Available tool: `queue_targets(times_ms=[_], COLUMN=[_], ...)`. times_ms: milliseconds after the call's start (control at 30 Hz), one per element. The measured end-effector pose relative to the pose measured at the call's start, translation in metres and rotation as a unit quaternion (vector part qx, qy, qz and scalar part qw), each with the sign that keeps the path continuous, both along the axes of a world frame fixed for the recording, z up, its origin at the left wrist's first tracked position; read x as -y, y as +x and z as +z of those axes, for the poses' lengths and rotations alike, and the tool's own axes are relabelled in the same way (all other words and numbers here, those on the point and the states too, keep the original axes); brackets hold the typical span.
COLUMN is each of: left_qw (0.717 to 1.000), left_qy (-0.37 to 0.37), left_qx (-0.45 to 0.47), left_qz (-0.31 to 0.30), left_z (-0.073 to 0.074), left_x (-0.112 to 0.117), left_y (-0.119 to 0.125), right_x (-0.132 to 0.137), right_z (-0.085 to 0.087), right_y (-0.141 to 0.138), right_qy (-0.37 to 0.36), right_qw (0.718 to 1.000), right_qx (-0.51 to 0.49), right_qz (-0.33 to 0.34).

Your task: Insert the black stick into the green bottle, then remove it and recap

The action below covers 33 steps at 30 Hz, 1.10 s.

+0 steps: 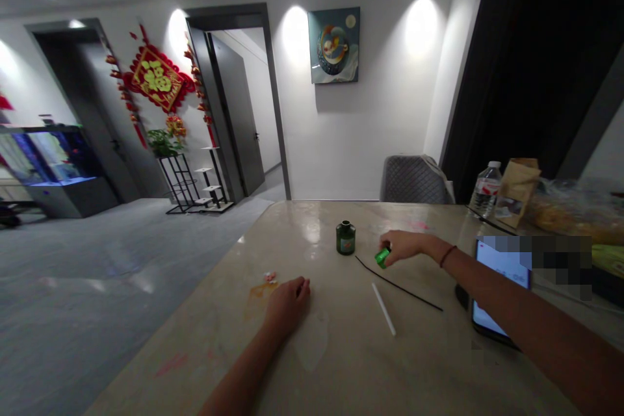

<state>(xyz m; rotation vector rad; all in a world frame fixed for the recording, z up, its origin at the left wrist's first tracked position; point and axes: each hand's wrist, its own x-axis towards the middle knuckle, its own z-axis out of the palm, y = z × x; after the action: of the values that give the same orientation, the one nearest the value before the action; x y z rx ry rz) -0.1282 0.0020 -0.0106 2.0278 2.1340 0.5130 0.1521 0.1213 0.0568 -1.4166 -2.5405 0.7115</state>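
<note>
My right hand (400,246) holds a small bright green cap (383,257) by its fingertips, just over the table. To its left, a small dark green bottle (346,238) stands upright with its mouth uncovered. My left hand (289,302) rests on the tabletop with its fingers curled in, and nothing shows in it. Between the hands and nearer to me lies a white stick or straw (384,309). A thin black rod (398,283) runs slantwise from near the bottle toward my right forearm.
On the right of the table (341,377) lies a lit phone (490,318), partly under my forearm. Behind it stand a water bottle (486,187), a brown paper bag (517,192) and clear plastic bags (575,208). A grey chair (414,180) is at the far edge.
</note>
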Motion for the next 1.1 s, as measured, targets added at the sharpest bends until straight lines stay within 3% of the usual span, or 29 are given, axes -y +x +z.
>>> queue_targets(times_ms=[100,167,233,367,567,667,933,1100], left_qw=[1.000,1.000,1.000,1.000,1.000,1.000,1.000,0.999], left_qy=[0.009,0.017,0.022,0.019,0.005,0.004,0.016,0.024], left_qx=[-0.004,-0.004,-0.002,-0.003,-0.006,-0.007,0.001,0.029], left_qz=[0.001,0.000,-0.003,0.001,0.011,0.011,0.003,-0.012], left_z=[0.000,-0.001,-0.002,-0.003,-0.003,-0.002,-0.002,-0.001], left_x=[0.001,0.001,0.001,0.002,0.002,0.002,0.004,0.006], left_y=[0.000,0.000,0.000,-0.001,-0.001,0.000,0.000,0.004], right_x=[-0.017,-0.029,-0.039,-0.053,-0.058,-0.055,-0.027,0.011], right_z=[0.006,0.004,-0.003,-0.017,-0.032,-0.043,-0.066,-0.070], right_y=[-0.016,-0.032,-0.050,-0.079,-0.092,-0.090,-0.083,-0.082], right_qy=[-0.026,-0.017,-0.007,0.060,0.074,0.047,0.022,-0.058], right_qw=[0.965,0.920,0.890,0.884,0.898,0.902,0.913,0.902], right_qx=[-0.261,-0.391,-0.448,-0.435,-0.411,-0.411,-0.399,-0.428], right_qz=[0.018,-0.027,-0.087,-0.161,-0.139,-0.123,-0.087,0.024])
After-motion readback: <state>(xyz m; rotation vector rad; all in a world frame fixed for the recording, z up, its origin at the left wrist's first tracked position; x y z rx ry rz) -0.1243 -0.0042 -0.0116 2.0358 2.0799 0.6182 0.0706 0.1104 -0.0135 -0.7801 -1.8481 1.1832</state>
